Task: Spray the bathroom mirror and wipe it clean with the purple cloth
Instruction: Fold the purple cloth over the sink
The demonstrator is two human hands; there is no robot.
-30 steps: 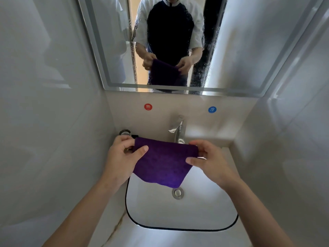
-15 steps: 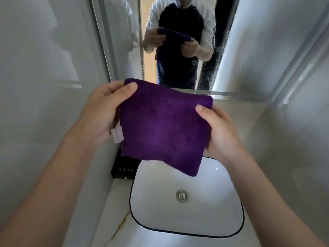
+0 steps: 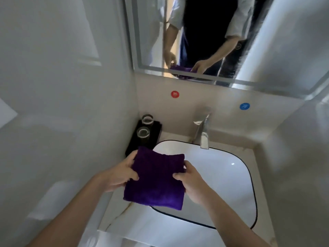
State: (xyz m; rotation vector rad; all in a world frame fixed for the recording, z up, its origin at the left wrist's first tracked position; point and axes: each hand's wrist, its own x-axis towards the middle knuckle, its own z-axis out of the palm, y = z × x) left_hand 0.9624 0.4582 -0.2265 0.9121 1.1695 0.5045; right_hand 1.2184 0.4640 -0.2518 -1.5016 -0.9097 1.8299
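The purple cloth [image 3: 156, 179] is folded into a thick square and held low over the left rim of the basin. My left hand [image 3: 117, 175] grips its left edge with the thumb on top. My right hand [image 3: 188, 180] grips its right edge the same way. The mirror [image 3: 210, 38] hangs on the wall above, and its lower part reflects the person's torso, both hands and the cloth. Streaks or droplets show on the glass at the right of the reflection. No spray bottle is in view.
A white basin [image 3: 222, 177] with a dark rim sits in the counter. A chrome tap [image 3: 203, 132] stands behind it. Two glasses [image 3: 144, 132] rest on a black tray in the back left corner. White walls close in on both sides.
The cloth came down from in front of the mirror to just above the basin's left rim, and it now looks folded smaller. Both hands kept hold of it.
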